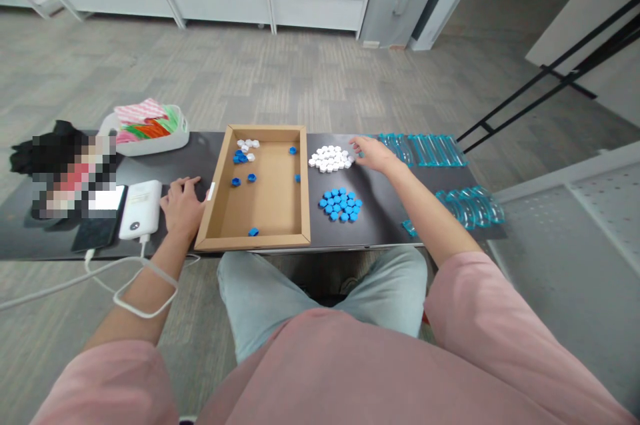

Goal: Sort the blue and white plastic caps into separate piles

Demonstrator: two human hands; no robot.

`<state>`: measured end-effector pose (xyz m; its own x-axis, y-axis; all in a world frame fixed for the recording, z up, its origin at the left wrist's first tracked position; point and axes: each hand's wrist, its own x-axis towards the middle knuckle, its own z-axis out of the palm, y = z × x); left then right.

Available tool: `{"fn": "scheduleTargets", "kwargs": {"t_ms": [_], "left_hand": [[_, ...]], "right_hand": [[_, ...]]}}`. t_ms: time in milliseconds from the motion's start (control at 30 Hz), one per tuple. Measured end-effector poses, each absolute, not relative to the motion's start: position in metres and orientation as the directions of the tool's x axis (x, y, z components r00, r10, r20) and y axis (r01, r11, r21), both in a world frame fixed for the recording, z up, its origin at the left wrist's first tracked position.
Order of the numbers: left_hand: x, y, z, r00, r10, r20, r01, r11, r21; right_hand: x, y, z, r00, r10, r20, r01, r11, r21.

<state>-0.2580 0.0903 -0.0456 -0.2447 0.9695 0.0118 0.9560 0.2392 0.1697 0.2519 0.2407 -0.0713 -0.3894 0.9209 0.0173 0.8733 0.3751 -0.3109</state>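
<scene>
My left hand (181, 206) lies on the dark table with its fingers spread, close against the left wall of a shallow cardboard box (303, 211). My right hand (371, 153) is at the right edge of a cluster of small white caps (330, 159). Its fingers are bent and apart, the tips beside the outermost caps; contact is hard to make out. Nearer to me sits a cluster of blue caps (341, 205). In the box are several scattered blue caps (251, 178) and a small group of white ones (249, 144).
Rows of clear teal-edged plastic pieces (435, 150) lie at the table's right, with more curved ones (470, 207) nearer. A white power bank (140, 210) with cables and a phone (100, 225) are at left. Behind them stands a white basket (155, 143) of colourful items.
</scene>
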Motion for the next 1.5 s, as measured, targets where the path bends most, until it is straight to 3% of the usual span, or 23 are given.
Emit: {"fn": "scheduleTargets", "kwargs": {"t_ms": [167, 300, 467, 700, 833, 967, 1200, 1367, 1500], "left_hand": [[-0.258, 0.09, -0.046, -0.247, 0.969, 0.026, 0.954, 0.238, 0.183], [-0.258, 0.089, -0.045, -0.242, 0.97, 0.035, 0.949, 0.229, 0.218], [-0.266, 0.087, -0.049, -0.242, 0.969, 0.047, 0.944, 0.224, 0.241], [-0.273, 0.085, -0.052, -0.196, 0.979, 0.051, 0.948, 0.176, 0.265], [-0.275, 0.085, -0.056, -0.188, 0.98, 0.067, 0.945, 0.161, 0.285], [-0.275, 0.085, -0.056, -0.196, 0.979, 0.062, 0.936, 0.168, 0.31], [-0.273, 0.085, -0.058, -0.199, 0.977, 0.076, 0.936, 0.167, 0.31], [-0.268, 0.088, -0.062, -0.246, 0.962, 0.121, 0.944, 0.209, 0.254], [-0.263, 0.089, -0.054, -0.234, 0.97, 0.063, 0.952, 0.215, 0.216]], "right_hand": [[0.24, 0.236, -0.048, -0.399, 0.897, 0.189, 0.802, 0.441, -0.403], [0.177, 0.235, -0.035, -0.501, 0.831, 0.244, 0.713, 0.555, -0.428], [0.06, 0.247, -0.051, -0.685, 0.71, 0.165, 0.619, 0.686, -0.383], [-0.05, 0.279, -0.085, -0.648, 0.761, -0.017, 0.716, 0.602, -0.353], [-0.062, 0.271, -0.086, -0.726, 0.687, -0.019, 0.643, 0.67, -0.371], [-0.036, 0.246, -0.073, -0.77, 0.635, 0.056, 0.543, 0.7, -0.464], [0.091, 0.242, -0.027, -0.508, 0.828, 0.24, 0.597, 0.539, -0.594], [0.196, 0.262, -0.021, -0.116, 0.976, 0.183, 0.713, 0.21, -0.669], [0.23, 0.269, -0.039, -0.023, 0.996, 0.087, 0.776, 0.073, -0.626]]}}
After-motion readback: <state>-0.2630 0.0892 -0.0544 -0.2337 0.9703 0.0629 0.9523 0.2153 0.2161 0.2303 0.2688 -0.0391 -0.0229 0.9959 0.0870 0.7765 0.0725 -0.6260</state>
